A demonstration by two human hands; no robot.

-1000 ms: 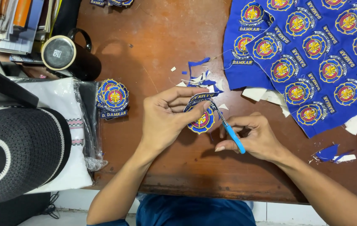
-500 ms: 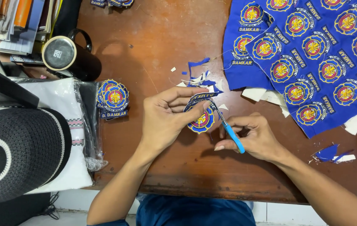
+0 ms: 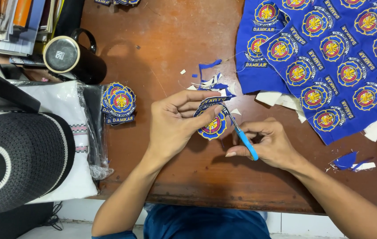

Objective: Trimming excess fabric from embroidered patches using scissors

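Two hands (image 3: 177, 124) (image 3: 270, 144), round embroidered patch (image 3: 213, 126), blue-handled snips (image 3: 244, 139) on wood

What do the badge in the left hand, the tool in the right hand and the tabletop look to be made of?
Badge: blue woven fabric with raised stitched emblem, matte; frayed offcuts lie beside it. Tool: thin grey metal blade, glossy light-blue handle, likely plastic; exact type unclear. Tabletop: brown wood or wood veneer, with visible grain and a worn, faintly shiny surface.

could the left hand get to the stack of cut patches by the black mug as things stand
Probably yes: the left hand holds a patch, but bare wooden table lies between it and the stack of cut patches.
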